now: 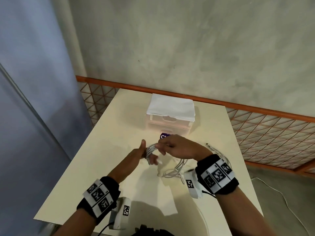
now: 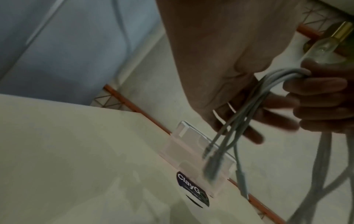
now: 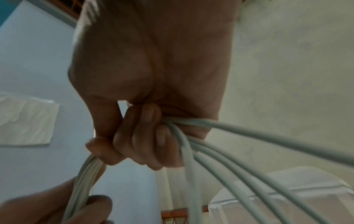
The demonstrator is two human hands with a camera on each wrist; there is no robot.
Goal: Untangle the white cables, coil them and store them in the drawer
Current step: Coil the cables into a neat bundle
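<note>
Both hands meet above the middle of the worktop (image 1: 119, 167), each closed on the same bundle of white cables (image 1: 151, 148). The left hand (image 1: 144, 153) has several loops wrapped round its fingers with the thumb up, so it seems to serve as the former on which the coil is built. The right hand (image 1: 175, 147) grips the strands in curled fingers (image 3: 145, 136) just beside it, probably to feed and tension the next turn. From the coil the slack (image 1: 175, 169) drops to the worktop under the right wrist, where it lies in loose loops with one plug end (image 1: 207, 144) farther out; that part looks not yet coiled. Just beyond the hands stands the small clear drawer unit (image 1: 168, 123), both drawers closed, a white cloth (image 1: 170, 106) folded over its top. A dark label (image 2: 189, 188) lies at its foot.
</note>
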